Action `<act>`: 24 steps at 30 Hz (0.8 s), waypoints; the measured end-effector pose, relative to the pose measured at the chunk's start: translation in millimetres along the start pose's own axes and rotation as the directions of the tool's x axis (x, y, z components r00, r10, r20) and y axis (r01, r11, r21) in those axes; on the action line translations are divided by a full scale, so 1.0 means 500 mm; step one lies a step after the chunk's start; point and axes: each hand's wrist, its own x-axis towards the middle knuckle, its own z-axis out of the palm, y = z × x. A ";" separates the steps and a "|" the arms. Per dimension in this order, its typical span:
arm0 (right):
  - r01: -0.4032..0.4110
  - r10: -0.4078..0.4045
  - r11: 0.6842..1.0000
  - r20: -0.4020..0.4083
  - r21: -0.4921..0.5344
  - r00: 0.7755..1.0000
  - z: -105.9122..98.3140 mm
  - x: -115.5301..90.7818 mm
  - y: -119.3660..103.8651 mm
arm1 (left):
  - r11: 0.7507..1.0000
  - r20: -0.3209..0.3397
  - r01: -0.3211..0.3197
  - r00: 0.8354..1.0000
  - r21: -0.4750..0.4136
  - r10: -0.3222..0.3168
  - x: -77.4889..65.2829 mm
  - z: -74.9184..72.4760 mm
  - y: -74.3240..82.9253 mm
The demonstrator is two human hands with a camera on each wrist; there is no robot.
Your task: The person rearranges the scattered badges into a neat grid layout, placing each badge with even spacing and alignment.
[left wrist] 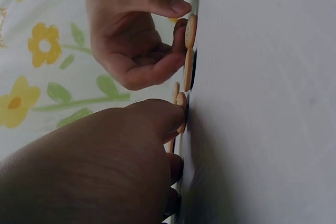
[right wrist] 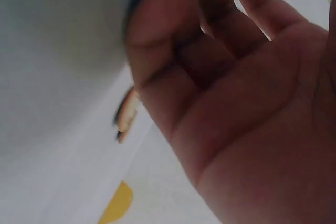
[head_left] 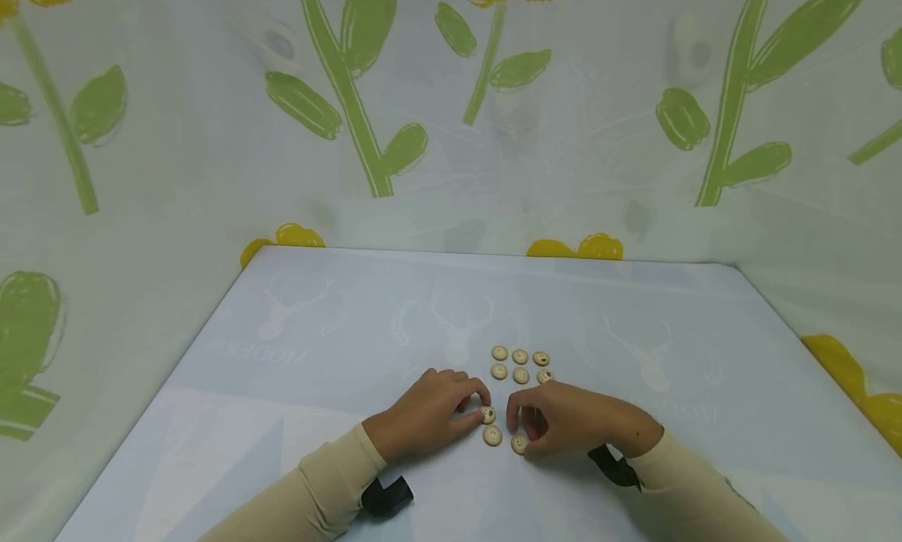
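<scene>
Small round wooden discs with dark marks lie on the table. My left hand (head_left: 438, 410) pinches one marked disc (head_left: 488, 414) between thumb and fingertips at the table surface. Just below it lies another disc (head_left: 492, 435), apart from my fingers. My right hand (head_left: 574, 419) has its thumb and index finger curled around a third disc (head_left: 520, 445). In the left wrist view, the right hand (left wrist: 134, 38) is bent around a disc (left wrist: 191, 31) on the table. The right wrist view shows the palm (right wrist: 247, 108), and the fingertips' contact is hidden there.
Beyond the hands, several more discs (head_left: 520, 356) lie in two short rows, the nearer right one (head_left: 545, 376) partly behind the right hand. The pale table (head_left: 338, 307) meets a flower-printed cloth (head_left: 564, 158) at its back edge.
</scene>
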 end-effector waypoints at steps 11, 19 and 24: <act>0.039 -0.039 0.999 -0.012 -0.013 0.999 0.006 -0.003 0.007 | 1.000 -0.017 -0.011 1.000 0.002 0.011 0.000 0.002 -0.003; 0.022 -0.024 0.999 -0.038 -0.048 0.999 0.016 -0.001 0.011 | 1.000 -0.002 -0.001 1.000 0.002 0.001 -0.001 0.004 -0.003; 0.006 -0.009 0.998 -0.047 -0.063 0.999 0.018 -0.001 0.009 | 1.000 -0.004 -0.003 1.000 0.003 0.003 -0.001 0.004 -0.004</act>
